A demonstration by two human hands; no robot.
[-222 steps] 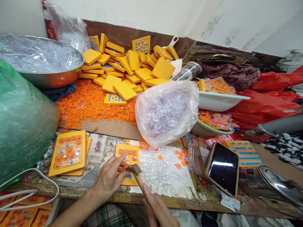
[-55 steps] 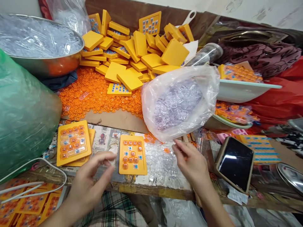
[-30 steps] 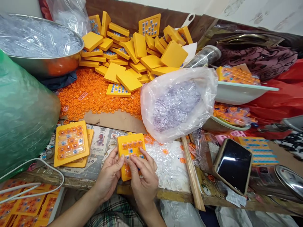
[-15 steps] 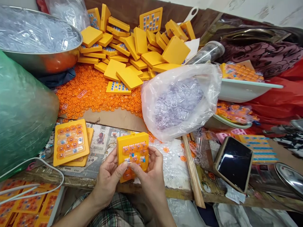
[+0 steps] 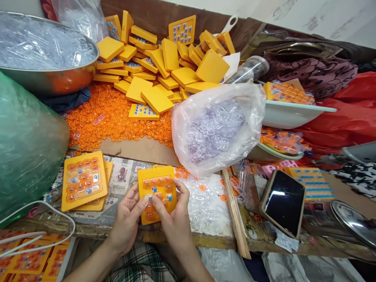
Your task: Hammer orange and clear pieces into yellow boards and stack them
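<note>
Both my hands hold one yellow square tile [image 5: 157, 192] with orange round buttons and small blue squares on its face, just above the front edge of the bench. My left hand [image 5: 127, 219] grips its left edge with the thumb on the face. My right hand [image 5: 174, 221] grips the right edge, its thumb and forefinger pressing on the buttons in the middle. A stack of filled yellow tiles [image 5: 84, 181] lies to the left. Loose clear caps [image 5: 205, 199] are scattered to the right of the held tile.
A heap of yellow tiles [image 5: 164, 62] and orange rings [image 5: 111, 119] fills the back. A clear bag of caps [image 5: 216, 127], a metal basin [image 5: 49, 58], a green bag [image 5: 26, 145], a phone [image 5: 282, 203], a wooden stick [image 5: 235, 213] and white bowls [image 5: 290, 111] surround the work spot.
The hammer has left my right hand. Both hands picked the tile up off the bench; now it is lowered slightly, with my fingers still pressing its buttons.
</note>
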